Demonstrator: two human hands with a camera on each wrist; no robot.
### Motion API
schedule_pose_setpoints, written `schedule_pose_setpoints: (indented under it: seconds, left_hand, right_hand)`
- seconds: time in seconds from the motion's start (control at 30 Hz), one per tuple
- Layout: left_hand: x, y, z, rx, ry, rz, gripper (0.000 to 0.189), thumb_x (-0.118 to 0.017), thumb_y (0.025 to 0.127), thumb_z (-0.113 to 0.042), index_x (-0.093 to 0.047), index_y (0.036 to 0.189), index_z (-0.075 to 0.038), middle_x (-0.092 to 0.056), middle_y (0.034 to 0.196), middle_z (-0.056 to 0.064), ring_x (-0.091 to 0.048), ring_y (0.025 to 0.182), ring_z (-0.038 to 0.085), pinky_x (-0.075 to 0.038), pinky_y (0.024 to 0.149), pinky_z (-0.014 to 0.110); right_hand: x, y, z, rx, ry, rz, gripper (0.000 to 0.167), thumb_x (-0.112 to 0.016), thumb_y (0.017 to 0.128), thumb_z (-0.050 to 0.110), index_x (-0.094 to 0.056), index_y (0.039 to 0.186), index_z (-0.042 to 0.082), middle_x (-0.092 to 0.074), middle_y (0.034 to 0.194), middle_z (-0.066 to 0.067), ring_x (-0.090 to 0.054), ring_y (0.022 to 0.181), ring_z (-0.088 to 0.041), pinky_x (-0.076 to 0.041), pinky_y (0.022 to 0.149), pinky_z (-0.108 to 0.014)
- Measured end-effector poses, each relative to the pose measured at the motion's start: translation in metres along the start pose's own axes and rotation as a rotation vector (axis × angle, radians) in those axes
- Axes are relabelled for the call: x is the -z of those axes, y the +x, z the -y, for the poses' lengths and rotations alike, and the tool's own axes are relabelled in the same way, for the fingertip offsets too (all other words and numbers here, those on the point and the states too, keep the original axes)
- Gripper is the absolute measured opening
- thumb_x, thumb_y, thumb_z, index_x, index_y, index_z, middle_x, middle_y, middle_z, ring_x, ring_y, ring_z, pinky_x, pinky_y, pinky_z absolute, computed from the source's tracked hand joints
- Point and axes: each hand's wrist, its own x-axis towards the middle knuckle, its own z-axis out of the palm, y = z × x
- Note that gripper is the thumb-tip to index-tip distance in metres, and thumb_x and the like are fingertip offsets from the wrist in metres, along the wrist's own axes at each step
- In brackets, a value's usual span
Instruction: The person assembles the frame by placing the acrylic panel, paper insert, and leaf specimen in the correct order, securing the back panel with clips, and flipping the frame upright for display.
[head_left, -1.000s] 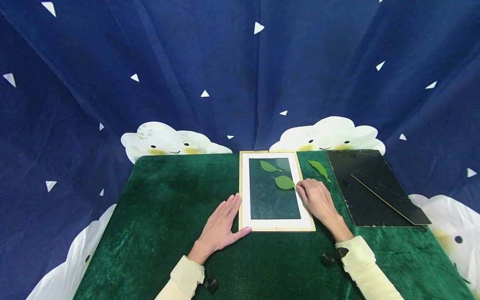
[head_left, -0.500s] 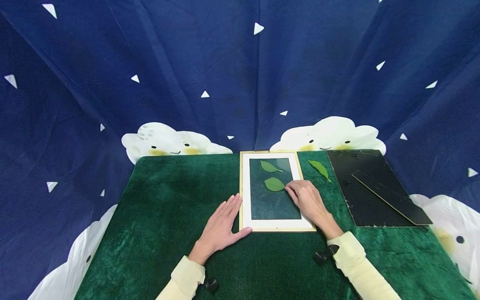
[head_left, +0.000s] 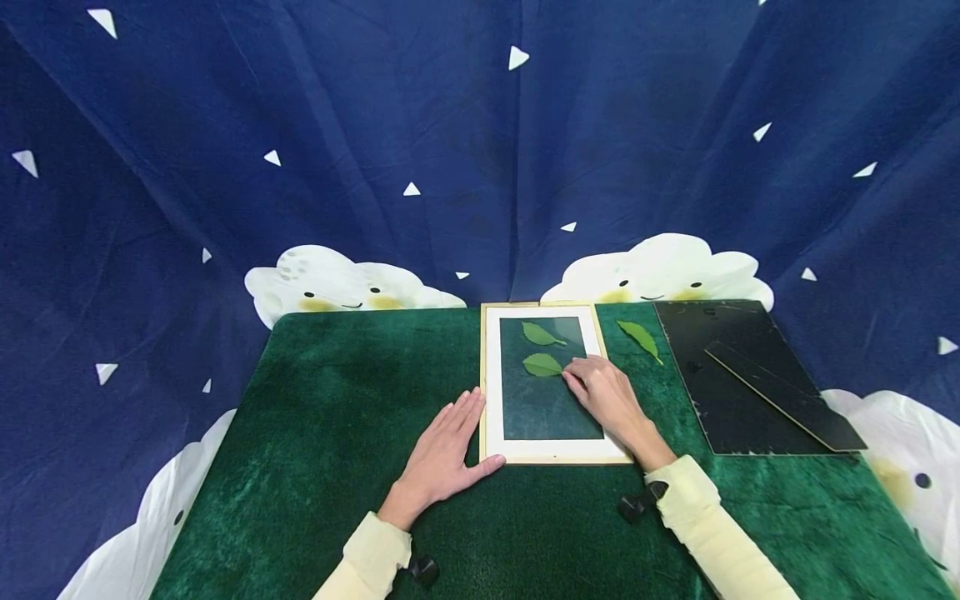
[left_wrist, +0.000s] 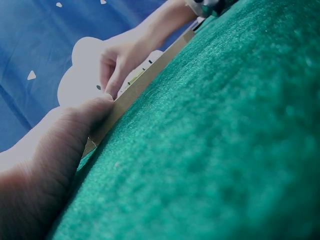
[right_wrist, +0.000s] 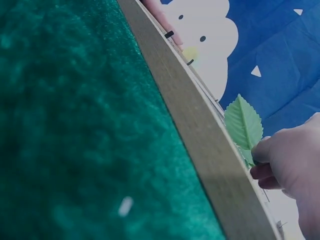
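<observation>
A light wooden picture frame [head_left: 555, 459] with a white mat lies flat on the green cloth. My right hand [head_left: 606, 398] reaches over its right side and pinches a green leaf [head_left: 542, 365] by the stem, above the dark middle of the frame. In the right wrist view that leaf [right_wrist: 243, 122] stands tilted up from thumb and fingertips. A second leaf [head_left: 542, 334] lies higher up within the mat opening. My left hand [head_left: 442, 450] rests with straight fingers along the frame's left edge, thumb at the lower left corner.
A third leaf [head_left: 640, 342] lies on the green cloth [head_left: 360, 392] right of the frame. Farther right is a black backing board [head_left: 720, 367] with a stand leg [head_left: 780, 396] on it. A blue curtain [head_left: 450, 125] with white clouds hangs behind the table.
My right hand has moved left over the frame, carrying the pinched leaf from near the mat's right side to below the upper leaf. The left hand has stayed in place.
</observation>
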Motion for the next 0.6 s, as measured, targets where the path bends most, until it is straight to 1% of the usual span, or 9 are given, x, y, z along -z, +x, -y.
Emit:
schedule_pose_setpoints:
  seconds: [0.17,0.37,0.6]
  left_hand:
    - [-0.0003,-0.0003,0.0000,-0.001,0.004,-0.004,0.105,-0.030,0.093,-0.087,-0.011,0.169,-0.018,-0.009,0.175,-0.004,-0.003,0.161,0.010,-0.012,0.130,0.037]
    - [0.0006,-0.0011,-0.0005,0.002,-0.002,-0.003,0.105,-0.030,0.093,-0.087,-0.011,0.169,-0.018,-0.009,0.175,-0.004,-0.003,0.161,0.010,-0.012,0.130,0.037]
    - [0.0014,-0.0015,-0.0008,0.006,-0.010,0.006,0.105,-0.031,0.093,-0.087,-0.009,0.169,-0.019,-0.008,0.175,-0.005,-0.003,0.161,0.011,-0.012,0.130,0.037]
  right_hand:
    - [-0.0017,0.0012,0.0003,-0.017,-0.006,0.012,0.013,-0.071,0.100,0.015,-0.079,0.094,0.008,-0.077,0.095,-0.006,-0.072,0.092,-0.026,-0.057,0.088,-0.049]
    - [-0.0032,0.0016,-0.0002,-0.024,-0.009,0.019,0.012,-0.071,0.100,0.015,-0.080,0.096,0.008,-0.077,0.096,-0.006,-0.073,0.094,-0.026,-0.057,0.090,-0.049]
    - [-0.0048,0.0014,-0.0011,-0.018,-0.026,0.045,0.015,-0.073,0.098,0.016,-0.079,0.101,0.003,-0.075,0.112,-0.014,-0.071,0.106,-0.032,-0.055,0.097,-0.051]
